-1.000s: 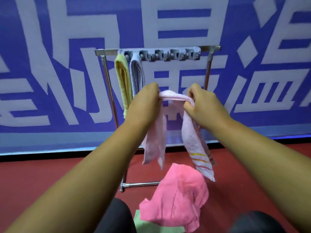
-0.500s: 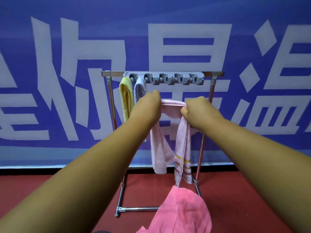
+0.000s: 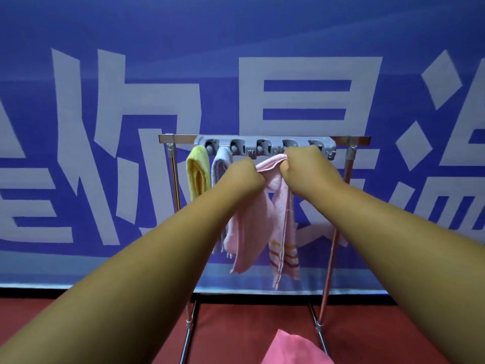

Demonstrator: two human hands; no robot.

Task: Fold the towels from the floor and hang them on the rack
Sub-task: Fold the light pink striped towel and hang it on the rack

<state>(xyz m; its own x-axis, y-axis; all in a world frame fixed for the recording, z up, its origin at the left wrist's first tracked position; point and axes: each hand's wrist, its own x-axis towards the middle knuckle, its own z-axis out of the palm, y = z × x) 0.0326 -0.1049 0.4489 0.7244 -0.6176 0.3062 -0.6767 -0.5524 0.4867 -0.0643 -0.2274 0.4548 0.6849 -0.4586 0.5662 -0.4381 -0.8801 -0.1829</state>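
A pale pink towel (image 3: 258,227) with striped ends hangs folded over between my two hands, just in front of the rack's grey clip bar (image 3: 265,147). My left hand (image 3: 242,174) grips its top fold on the left side. My right hand (image 3: 301,166) grips the same fold on the right, raised up to the clip bar. The metal rack (image 3: 173,179) stands on the red floor. A yellow towel (image 3: 198,173) and a light grey towel (image 3: 221,164) hang from the bar's left clips.
A brighter pink towel (image 3: 294,349) lies on the red floor at the bottom edge, in front of the rack. A blue banner with large white characters (image 3: 309,95) fills the wall right behind the rack.
Both hands have carried the pale pink towel up and forward to the clip bar. The view has tilted up, so less of the floor and the bright pink towel shows.
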